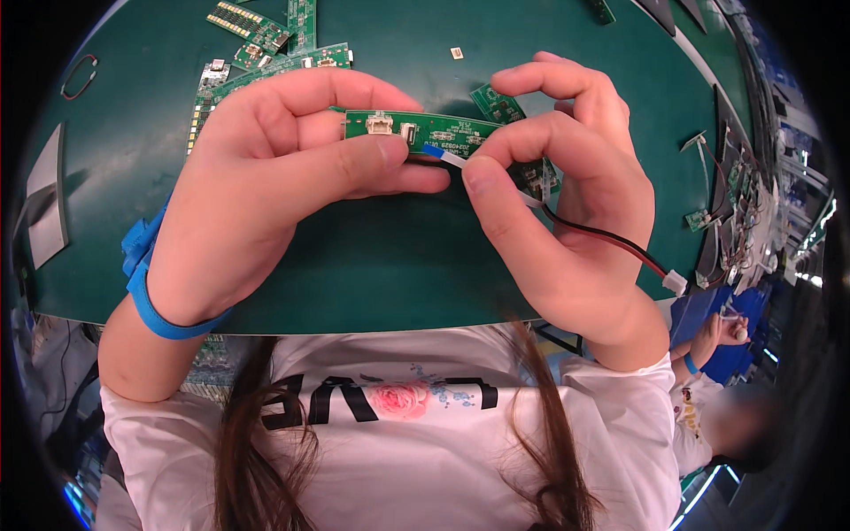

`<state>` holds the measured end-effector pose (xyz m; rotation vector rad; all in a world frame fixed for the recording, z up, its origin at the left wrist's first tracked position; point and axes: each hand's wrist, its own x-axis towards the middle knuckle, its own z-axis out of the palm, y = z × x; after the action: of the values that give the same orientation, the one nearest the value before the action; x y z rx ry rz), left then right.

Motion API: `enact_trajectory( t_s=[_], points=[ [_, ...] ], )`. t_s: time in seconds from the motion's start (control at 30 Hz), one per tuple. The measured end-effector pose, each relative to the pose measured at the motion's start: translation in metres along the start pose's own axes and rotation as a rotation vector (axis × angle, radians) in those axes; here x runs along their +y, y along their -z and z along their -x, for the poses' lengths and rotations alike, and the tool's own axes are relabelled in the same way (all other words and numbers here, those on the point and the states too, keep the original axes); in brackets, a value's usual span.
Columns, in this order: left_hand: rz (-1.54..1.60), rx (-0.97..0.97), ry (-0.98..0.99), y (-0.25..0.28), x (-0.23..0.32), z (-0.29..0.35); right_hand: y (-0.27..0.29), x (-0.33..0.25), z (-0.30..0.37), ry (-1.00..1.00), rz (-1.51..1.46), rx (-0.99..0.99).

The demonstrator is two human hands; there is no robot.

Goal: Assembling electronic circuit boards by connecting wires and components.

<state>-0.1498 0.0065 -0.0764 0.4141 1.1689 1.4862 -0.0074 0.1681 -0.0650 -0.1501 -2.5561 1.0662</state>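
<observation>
My left hand [239,177] is closed on a long narrow green circuit board [438,125], thumb in front and fingers behind. Two small connector sockets show on the board near my thumb tip. Between thumb and forefinger, my right hand [584,203] pinches a white flat ribbon cable [454,159]. Its blue end touches or lies just in front of the board, beside the socket; I cannot tell whether it is inserted. Partly hidden by my right hand is another small green board [498,104]. A red and black wire [611,237] trails past my palm to a white plug [675,283].
Several green circuit boards [292,62] lie on the dark green table [398,265] behind my left hand. A small wire loop [80,77] and a pale curved strip [46,196] are at the left. More boards and wires [739,190] crowd the right edge, near another person's hand [730,331].
</observation>
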Motion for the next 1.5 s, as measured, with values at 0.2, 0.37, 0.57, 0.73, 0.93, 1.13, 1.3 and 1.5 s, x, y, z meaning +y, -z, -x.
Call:
enact_trajectory(
  t_s=[0.2, 0.37, 0.57, 0.73, 0.93, 1.13, 1.3, 1.5],
  points=[
    [-0.023, -0.026, 0.011, 0.002, 0.000, 0.001, -0.003, 0.002, 0.001, 0.000, -0.008, -0.010],
    [-0.018, -0.025, 0.013, -0.001, 0.001, 0.003, -0.008, 0.017, 0.001, 0.168, -0.059, 0.041],
    [-0.051, -0.027, 0.013, -0.002, 0.002, 0.002, -0.008, 0.013, 0.001, 0.169, -0.077, 0.051],
    [-0.076, -0.035, -0.007, -0.001, 0.001, 0.002, -0.008, 0.014, 0.000, 0.152, -0.094, 0.033],
    [-0.095, -0.035, 0.000, -0.001, 0.000, 0.001, -0.009, 0.018, 0.000, 0.264, -0.077, 0.028],
    [-0.094, -0.037, 0.005, -0.002, 0.000, 0.001, -0.008, 0.011, 0.000, 0.140, -0.132, 0.008],
    [-0.097, -0.046, -0.013, -0.002, -0.002, 0.000, -0.009, 0.017, 0.000, 0.217, -0.130, 0.006],
    [-0.111, -0.042, -0.028, -0.003, -0.003, 0.001, -0.015, 0.034, -0.002, 0.584, 0.111, 0.055]
  ],
)
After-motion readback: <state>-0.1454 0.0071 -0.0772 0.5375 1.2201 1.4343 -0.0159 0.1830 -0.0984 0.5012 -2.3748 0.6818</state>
